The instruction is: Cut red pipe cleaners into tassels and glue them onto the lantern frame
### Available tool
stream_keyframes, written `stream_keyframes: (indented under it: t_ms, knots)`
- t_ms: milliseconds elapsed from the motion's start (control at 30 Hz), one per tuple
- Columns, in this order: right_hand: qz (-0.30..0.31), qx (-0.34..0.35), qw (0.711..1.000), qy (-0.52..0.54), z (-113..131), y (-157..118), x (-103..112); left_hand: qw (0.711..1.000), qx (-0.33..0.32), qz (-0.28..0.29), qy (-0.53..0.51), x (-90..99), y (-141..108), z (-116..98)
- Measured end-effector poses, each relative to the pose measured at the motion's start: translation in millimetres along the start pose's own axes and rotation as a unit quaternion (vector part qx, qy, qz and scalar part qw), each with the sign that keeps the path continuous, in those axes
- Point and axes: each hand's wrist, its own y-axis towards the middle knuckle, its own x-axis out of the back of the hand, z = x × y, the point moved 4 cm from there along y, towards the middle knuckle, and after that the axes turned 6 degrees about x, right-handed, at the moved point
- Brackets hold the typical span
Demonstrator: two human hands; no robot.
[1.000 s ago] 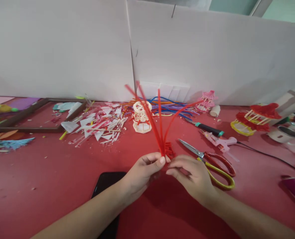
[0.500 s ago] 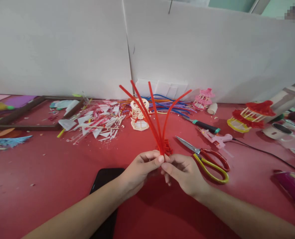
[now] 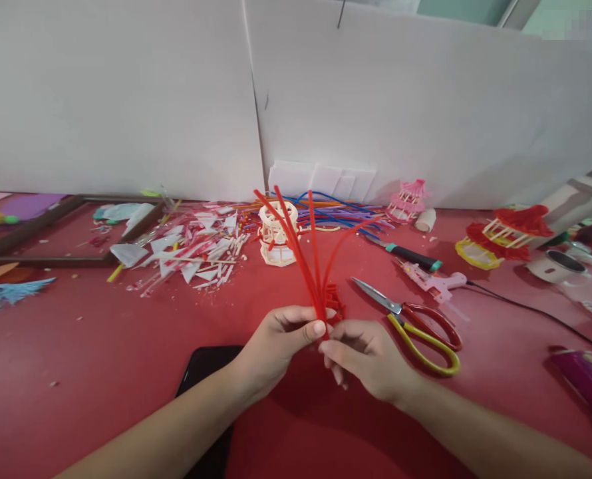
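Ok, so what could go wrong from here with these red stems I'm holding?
The red stems fan out from your left hand, so one might slip loose if that pinch eases. The scissors lie close to the right of your right hand, which could knock them if it swings outward. The small pile of red pieces sits just past both hands and might scatter if one brushes it.

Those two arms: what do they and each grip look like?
The left grip and right grip are bare human hands, without gloves or visible rings. The left forearm and right forearm are bare too: no sleeve, watch, bracelet, marking or cable shows on either.
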Motion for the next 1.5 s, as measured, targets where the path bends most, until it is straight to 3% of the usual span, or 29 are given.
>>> stream_keyframes:
  t_ms: [100,167,233,333,433,500,600,700,833,933,1000,1033,1167,1233,1333,1500]
  knots:
    - [0.005,0.023,0.999,-0.040,2,-1,1,1.000,0.006,-0.003,-0.003,1.6,0,-1]
    - [-0.007,0.099,0.984,-0.146,11,-2,4,1.000,0.003,-0.013,0.001,2.5,-1,-1]
    - [-0.020,0.220,0.935,-0.279,23,-7,6,1.000,0.001,-0.022,0.002,2.5,-2,-2]
    - [-0.030,0.366,0.835,-0.410,36,-16,7,0.999,0.015,-0.025,-0.018,0.8,-3,-1]
    - [-0.044,0.432,0.774,-0.461,40,-21,8,0.999,0.028,-0.027,-0.033,-1.6,-3,0]
    - [-0.038,0.457,0.757,-0.465,41,-21,7,0.999,0.028,-0.025,-0.030,-3.2,-4,0]
    - [-0.008,0.446,0.774,-0.450,43,-17,8,0.999,0.015,-0.028,-0.004,-3.4,-4,-1]
    - [0.051,0.390,0.787,-0.475,43,-12,11,0.998,-0.010,-0.069,0.009,3.1,-3,-3]
    - [0.180,0.307,0.746,-0.562,33,-14,13,0.992,-0.049,-0.113,-0.019,14.0,1,-7]
    - [0.205,0.269,0.729,-0.595,26,-15,12,0.993,-0.052,-0.107,-0.029,15.6,3,-8]
    - [0.205,0.271,0.747,-0.571,27,-16,10,0.993,-0.047,-0.106,-0.022,14.4,4,-7]
    - [0.192,0.275,0.771,-0.541,29,-15,9,0.993,-0.045,-0.107,-0.016,13.6,3,-7]
    - [0.034,0.233,0.915,-0.327,40,-9,16,0.993,-0.045,-0.103,0.024,9.0,2,-7]
    - [-0.039,0.164,0.962,-0.215,38,-6,19,0.994,-0.048,-0.085,0.042,5.8,1,-7]
    - [-0.075,0.077,0.985,-0.134,29,-4,18,0.995,-0.052,-0.061,0.065,1.1,-1,-7]
    - [-0.088,0.064,0.987,-0.114,23,-5,13,0.994,-0.061,-0.055,0.075,-3.9,-2,-8]
